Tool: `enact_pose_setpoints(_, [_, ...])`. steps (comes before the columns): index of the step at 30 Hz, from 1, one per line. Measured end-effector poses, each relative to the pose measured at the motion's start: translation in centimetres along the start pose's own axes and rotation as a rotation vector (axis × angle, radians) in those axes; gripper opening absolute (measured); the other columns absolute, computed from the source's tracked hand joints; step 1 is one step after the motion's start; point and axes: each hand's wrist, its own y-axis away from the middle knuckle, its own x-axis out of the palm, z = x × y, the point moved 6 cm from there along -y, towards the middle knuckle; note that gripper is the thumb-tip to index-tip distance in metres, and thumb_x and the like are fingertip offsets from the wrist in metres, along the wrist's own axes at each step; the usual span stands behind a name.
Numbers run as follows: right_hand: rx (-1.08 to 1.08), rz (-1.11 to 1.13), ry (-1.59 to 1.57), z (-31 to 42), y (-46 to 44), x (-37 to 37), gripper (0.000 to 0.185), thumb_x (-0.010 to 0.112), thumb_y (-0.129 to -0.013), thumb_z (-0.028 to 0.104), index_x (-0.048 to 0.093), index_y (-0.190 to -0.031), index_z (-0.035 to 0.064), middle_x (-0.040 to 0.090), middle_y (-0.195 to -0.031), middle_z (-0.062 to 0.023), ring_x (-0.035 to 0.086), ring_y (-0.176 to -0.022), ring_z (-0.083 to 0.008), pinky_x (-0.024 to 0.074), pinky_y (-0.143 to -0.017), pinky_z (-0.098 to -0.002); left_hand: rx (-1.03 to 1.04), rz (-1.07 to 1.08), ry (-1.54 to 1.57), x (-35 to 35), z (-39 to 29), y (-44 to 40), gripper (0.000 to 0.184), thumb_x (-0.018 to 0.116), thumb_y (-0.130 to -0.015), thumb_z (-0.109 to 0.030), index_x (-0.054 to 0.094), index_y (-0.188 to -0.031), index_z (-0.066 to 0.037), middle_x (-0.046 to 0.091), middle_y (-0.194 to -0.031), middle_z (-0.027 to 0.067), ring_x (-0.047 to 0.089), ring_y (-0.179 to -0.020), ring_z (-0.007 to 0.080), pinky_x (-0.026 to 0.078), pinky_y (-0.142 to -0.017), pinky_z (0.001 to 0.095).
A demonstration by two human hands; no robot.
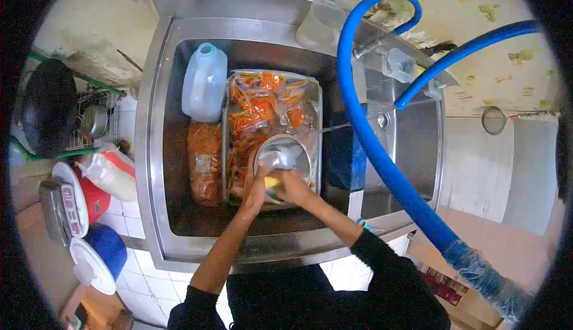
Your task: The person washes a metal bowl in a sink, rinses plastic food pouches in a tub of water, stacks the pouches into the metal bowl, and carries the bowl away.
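A round metal bowl [303, 158] is tilted over a rectangular clear container [318, 100] in the sink. My left hand [255, 190] is closed on the bowl's left rim. Inside the bowl, my right hand [293, 188] presses a yellow sponge [273, 182] to the lower wall; its fingers are partly hidden and a little blurred. Under and behind the bowl, the container holds several clear packets [258, 108] with orange contents, apparently in water. A bluish plastic jug [205, 88] and a wrapped reddish-brown package [205, 163] lie left of the container.
A thick blue hose [382, 142] arches over the sink's right side. A translucent pitcher [321, 22] stands on the back ledge. At left are a black pan [49, 108], a kitchen scale [62, 207] and a blue lidded bucket [107, 249]. A strainer [493, 120] hangs at right.
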Motion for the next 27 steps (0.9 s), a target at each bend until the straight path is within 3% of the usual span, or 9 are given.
enact_pose_setpoints(2, [0.462,0.242,0.349,-6.4,1.4,0.7,0.026,0.06,-0.078,0.009,0.059,-0.101,-0.0034,0.061,-0.092,-0.0286,0.058,-0.091,-0.0477,0.0473,-0.076,-0.051,-0.084,-0.056,-0.095,0.7,1.0,1.1,0.061,0.037,-0.097,-0.05,0.031,-0.141,-0.007,0.04,-0.139,0.0143,0.037,-0.129,0.0271,0.027,-0.108,0.0387])
enact_pose_setpoints(5, [0.42,0.05,0.164,-2.7,-0.9,1.4,0.03,0.059,-0.077,0.01,0.058,-0.105,-0.0027,0.061,-0.092,-0.0286,0.06,-0.087,-0.0457,0.049,-0.073,-0.0523,-0.147,-0.103,-0.115,0.7,2.2,1.0,0.061,0.038,-0.098,-0.048,0.031,-0.142,-0.008,0.039,-0.141,0.0137,0.037,-0.129,0.0271,0.027,-0.108,0.0381])
enact_pose_setpoints(7, [0.198,0.215,0.25,-3.9,1.4,3.5,0.035,0.059,-0.078,0.011,0.054,-0.11,-0.0033,0.062,-0.089,-0.0266,0.061,-0.082,-0.0452,0.0502,-0.07,-0.0515,-0.131,-0.056,-0.021,0.1,2.5,0.6,0.063,0.039,-0.097,-0.051,0.032,-0.141,-0.007,0.039,-0.14,0.0155,0.035,-0.13,0.0284,0.025,-0.108,0.0391])
enact_pose_setpoints(11, [0.616,0.256,0.348,-5.9,1.9,1.5,0.042,0.058,-0.081,0.014,0.049,-0.116,-0.006,0.06,-0.104,-0.0275,0.058,-0.096,-0.0456,0.0473,-0.083,-0.0477,-0.049,-0.074,-0.154,1.8,2.2,2.1,0.059,0.039,-0.098,-0.046,0.034,-0.139,-0.005,0.042,-0.137,0.0159,0.039,-0.126,0.0281,0.027,-0.108,0.0388])
enact_pose_setpoints(15, [0.281,0.044,-0.099,-2.6,2.1,4.0,0.051,0.058,-0.082,0.016,0.045,-0.127,-0.0043,0.054,-0.118,-0.0294,0.051,-0.114,-0.0414,0.0371,-0.1,-0.0449,-0.032,-0.052,-0.138,0.1,0.7,0.9,0.059,0.037,-0.098,-0.047,0.035,-0.139,-0.005,0.043,-0.136,0.0164,0.039,-0.126,0.0282,0.027,-0.108,0.0387])
enact_pose_setpoints(17, [0.173,0.493,-0.258,-1.0,4.2,4.7,0.057,0.061,-0.077,0.016,0.046,-0.13,-0.0015,0.054,-0.121,-0.0254,0.05,-0.116,-0.0392,0.0362,-0.101,-0.0448,-0.106,-0.094,-0.271,-1.7,0.6,1.2,0.061,0.038,-0.097,-0.049,0.035,-0.14,-0.006,0.045,-0.135,0.0158,0.043,-0.124,0.0284,0.028,-0.107,0.0385])
enact_pose_setpoints(21, [-0.347,0.306,0.863,-3.7,1.4,0.0,0.053,0.068,-0.065,0.021,0.06,-0.117,0.0179,0.06,-0.113,-0.006,0.055,-0.105,-0.0241,0.0418,-0.092,-0.039,-0.244,0.181,-0.337,-0.4,2.0,-1.6,0.067,0.04,-0.093,-0.058,0.032,-0.143,-0.015,0.037,-0.143,0.0149,0.042,-0.126,0.0328,0.042,-0.098,0.0468])
enact_pose_setpoints(24, [-0.826,0.371,0.651,-3.4,0.3,1.0,0.049,0.064,-0.068,0.019,0.06,-0.117,0.0179,0.06,-0.114,-0.0054,0.056,-0.103,-0.0237,0.0435,-0.088,-0.0359,-0.871,0.492,-0.392,1.0,-0.9,-2.5,0.063,0.047,-0.094,-0.049,0.031,-0.144,-0.012,0.049,-0.133,0.0144,0.056,-0.109,0.0262,0.056,-0.076,0.0403])
enact_pose_setpoints(27, [-0.693,0.549,0.716,-1.7,0.4,1.0,0.044,0.06,-0.074,0.023,0.06,-0.117,0.0177,0.06,-0.113,-0.0064,0.056,-0.104,-0.0217,0.0443,-0.088,-0.0347,-0.542,0.626,-0.399,-0.2,3.5,-5.3,0.057,0.048,-0.096,-0.04,0.03,-0.144,-0.014,0.051,-0.131,0.0146,0.056,-0.108,0.0294,0.059,-0.064,0.0409])
